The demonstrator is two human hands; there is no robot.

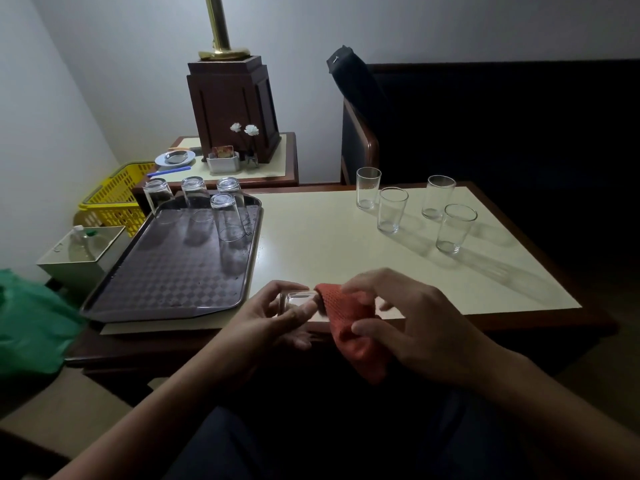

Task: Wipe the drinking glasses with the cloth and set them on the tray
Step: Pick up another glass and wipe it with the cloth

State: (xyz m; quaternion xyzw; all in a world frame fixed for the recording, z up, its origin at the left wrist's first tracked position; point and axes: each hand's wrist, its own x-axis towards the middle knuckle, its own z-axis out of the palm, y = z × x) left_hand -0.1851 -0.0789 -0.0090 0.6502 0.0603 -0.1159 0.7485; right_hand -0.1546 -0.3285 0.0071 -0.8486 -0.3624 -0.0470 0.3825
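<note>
Head view: left hand (277,318) curls round a glass (294,299) held sideways at the table's (311,244) near edge. Right hand (415,323) grips the orange cloth (349,327), bunched over the glass's right end. Four upturned glasses (227,218) stand at the tray's (166,278) far end, four upright glasses (392,210) far right on the cream top. Dim room, yellow basket (117,192) on the left.

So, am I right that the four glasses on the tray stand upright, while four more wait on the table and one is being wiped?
Not quite: the head view shows the four glasses on the tray upside down. The rest holds: four upright glasses wait on the table, and the left hand holds one glass while the right hand wipes it with the cloth.
</note>
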